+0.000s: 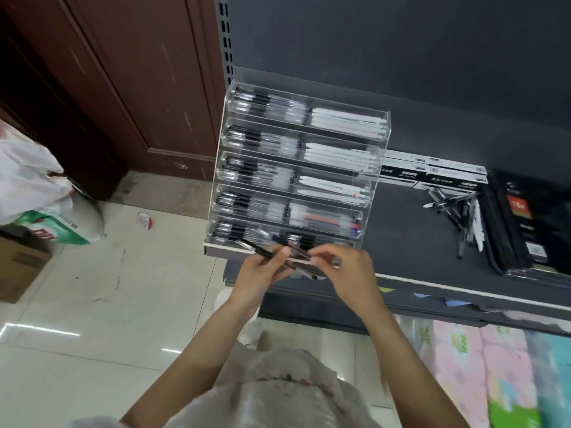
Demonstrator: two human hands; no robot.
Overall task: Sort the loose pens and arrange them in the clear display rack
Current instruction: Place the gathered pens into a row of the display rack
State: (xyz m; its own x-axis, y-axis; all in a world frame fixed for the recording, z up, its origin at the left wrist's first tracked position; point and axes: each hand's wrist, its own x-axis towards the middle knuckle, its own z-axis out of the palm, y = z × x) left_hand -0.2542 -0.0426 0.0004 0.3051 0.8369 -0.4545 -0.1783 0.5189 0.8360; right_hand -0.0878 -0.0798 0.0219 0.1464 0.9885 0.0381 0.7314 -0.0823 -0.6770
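Five tiers: the clear display rack [296, 168] stands at the left end of the dark shelf [401, 242], each tier split in two.
Left compartments: we see black-capped pens [247, 168] lying lengthwise.
Right compartments: white pens [343, 156] in the upper tiers, red and blue ones lower down.
Writing: we cannot read the print on the black-and-white boxes [432, 174] behind the rack; it is too blurred.
Loose pens [460, 214]: a scattered pile on the shelf, right of the rack.
Left hand [262, 273]: we grip a few dark pens [296, 264] just before the lowest tier.
Right hand [346, 270]: our fingertips pinch the same bundle.
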